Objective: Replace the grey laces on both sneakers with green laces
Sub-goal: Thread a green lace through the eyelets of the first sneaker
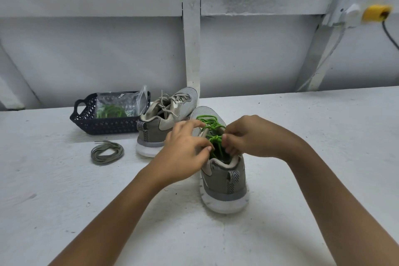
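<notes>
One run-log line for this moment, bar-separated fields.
near sneaker: green lace | left hand: pinches it | right hand: pinches it | far sneaker: grey laces | loose grey lace: on table

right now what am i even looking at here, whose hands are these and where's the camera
No machine here: a person's two bare hands, filmed by one camera worn on their head, looking down. The left hand and right hand both pinch the green lace on the near sneaker, apparently tying it. Behind it, leftward, the second sneaker has grey laces. On the white table lie a coiled grey lace and a dark basket holding a clear bag with more green lace.
</notes>
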Demonstrator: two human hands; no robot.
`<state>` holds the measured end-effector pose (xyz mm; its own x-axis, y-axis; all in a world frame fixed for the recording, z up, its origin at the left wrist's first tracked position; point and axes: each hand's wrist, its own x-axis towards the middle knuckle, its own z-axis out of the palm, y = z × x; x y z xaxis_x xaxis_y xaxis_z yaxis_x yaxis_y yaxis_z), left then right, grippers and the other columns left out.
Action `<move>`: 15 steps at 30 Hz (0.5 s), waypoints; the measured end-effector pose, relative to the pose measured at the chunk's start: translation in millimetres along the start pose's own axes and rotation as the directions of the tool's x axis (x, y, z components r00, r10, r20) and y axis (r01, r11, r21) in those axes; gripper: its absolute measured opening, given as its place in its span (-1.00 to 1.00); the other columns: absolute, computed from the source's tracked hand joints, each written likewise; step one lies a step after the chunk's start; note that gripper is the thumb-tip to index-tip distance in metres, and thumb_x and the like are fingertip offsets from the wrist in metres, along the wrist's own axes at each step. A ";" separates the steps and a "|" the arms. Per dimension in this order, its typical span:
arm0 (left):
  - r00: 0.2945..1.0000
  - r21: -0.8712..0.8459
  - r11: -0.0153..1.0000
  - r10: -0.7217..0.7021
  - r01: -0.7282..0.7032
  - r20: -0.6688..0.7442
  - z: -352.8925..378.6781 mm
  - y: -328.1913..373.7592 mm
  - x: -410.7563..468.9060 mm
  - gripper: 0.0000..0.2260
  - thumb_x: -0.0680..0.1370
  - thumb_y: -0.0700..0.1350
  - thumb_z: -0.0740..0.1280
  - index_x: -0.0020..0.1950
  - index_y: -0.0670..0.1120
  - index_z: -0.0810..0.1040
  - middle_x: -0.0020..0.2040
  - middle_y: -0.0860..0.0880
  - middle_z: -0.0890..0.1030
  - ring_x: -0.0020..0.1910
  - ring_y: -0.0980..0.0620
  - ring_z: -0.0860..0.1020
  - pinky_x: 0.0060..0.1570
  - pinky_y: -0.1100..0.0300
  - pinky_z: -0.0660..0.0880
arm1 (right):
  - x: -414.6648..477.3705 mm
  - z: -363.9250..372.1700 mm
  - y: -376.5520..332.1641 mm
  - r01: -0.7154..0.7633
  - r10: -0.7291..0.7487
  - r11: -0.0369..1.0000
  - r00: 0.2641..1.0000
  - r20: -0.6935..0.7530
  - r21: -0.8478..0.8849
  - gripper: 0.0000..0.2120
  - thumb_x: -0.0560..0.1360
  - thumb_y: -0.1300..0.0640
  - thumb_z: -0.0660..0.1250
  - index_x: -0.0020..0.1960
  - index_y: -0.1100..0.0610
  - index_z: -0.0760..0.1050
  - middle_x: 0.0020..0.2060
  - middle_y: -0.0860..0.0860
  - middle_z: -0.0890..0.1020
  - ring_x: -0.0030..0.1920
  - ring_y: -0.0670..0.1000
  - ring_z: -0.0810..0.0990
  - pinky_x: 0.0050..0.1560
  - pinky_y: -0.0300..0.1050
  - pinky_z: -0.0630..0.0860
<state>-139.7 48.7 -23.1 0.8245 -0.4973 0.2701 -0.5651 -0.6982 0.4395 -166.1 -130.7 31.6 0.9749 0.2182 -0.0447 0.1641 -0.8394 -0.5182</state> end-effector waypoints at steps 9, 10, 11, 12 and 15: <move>0.979 -0.378 0.917 -0.176 0.125 -0.102 -12.4 2.7 -1.6 -0.82 0.56 -0.17 0.27 -0.16 0.03 0.61 0.13 0.10 0.47 0.25 0.13 0.38 0.17 0.29 0.21 | 6.2 10.8 -24.5 0.120 -0.036 0.927 0.971 0.236 -0.354 -0.66 0.56 0.13 0.14 -0.38 0.16 0.37 -0.45 0.04 0.40 -0.39 0.02 0.35 -0.36 -0.11 0.28; 0.979 -0.381 0.916 -0.178 0.127 -0.101 -12.4 2.7 -2.0 -0.82 0.57 -0.17 0.27 -0.15 0.02 0.61 0.13 0.10 0.48 0.24 0.13 0.38 0.18 0.29 0.22 | 9.2 11.5 -25.6 0.128 -0.032 0.921 0.966 0.257 -0.368 -0.64 0.57 0.13 0.14 -0.40 0.13 0.34 -0.46 0.02 0.38 -0.40 0.00 0.33 -0.37 -0.12 0.27; 0.978 -0.383 0.915 -0.182 0.130 -0.103 -12.0 2.6 -2.2 -0.83 0.57 -0.17 0.27 -0.14 0.02 0.62 0.13 0.10 0.48 0.23 0.13 0.38 0.18 0.28 0.23 | 12.2 12.0 -25.6 0.138 -0.034 0.917 0.962 0.272 -0.373 -0.64 0.57 0.13 0.14 -0.40 0.13 0.33 -0.47 0.01 0.37 -0.39 0.02 0.34 -0.36 -0.12 0.27; 0.977 -0.384 0.914 -0.187 0.133 -0.106 -11.6 2.2 -2.4 -0.83 0.57 -0.17 0.28 -0.13 0.01 0.62 0.12 0.10 0.48 0.22 0.13 0.39 0.18 0.28 0.24 | 14.4 12.5 -25.0 0.147 -0.041 0.917 0.959 0.279 -0.371 -0.65 0.57 0.13 0.14 -0.38 0.15 0.35 -0.47 0.02 0.37 -0.36 0.05 0.34 -0.34 -0.11 0.27; 0.975 -0.394 0.910 -0.190 0.130 -0.115 -10.4 1.0 -2.9 -0.85 0.57 -0.18 0.28 -0.09 -0.02 0.64 0.09 0.10 0.49 0.19 0.15 0.41 0.15 0.31 0.24 | 14.4 9.1 -18.3 0.171 -0.107 0.944 0.968 0.228 -0.282 -0.71 0.56 0.12 0.18 -0.27 0.22 0.48 -0.41 0.05 0.49 -0.28 0.10 0.44 -0.26 -0.10 0.38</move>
<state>-142.3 54.8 -14.5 0.9145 -0.2931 0.2788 -0.3949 -0.4974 0.7724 -156.4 -107.6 32.6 0.8914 0.4148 -0.1826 0.3644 -0.8955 -0.2556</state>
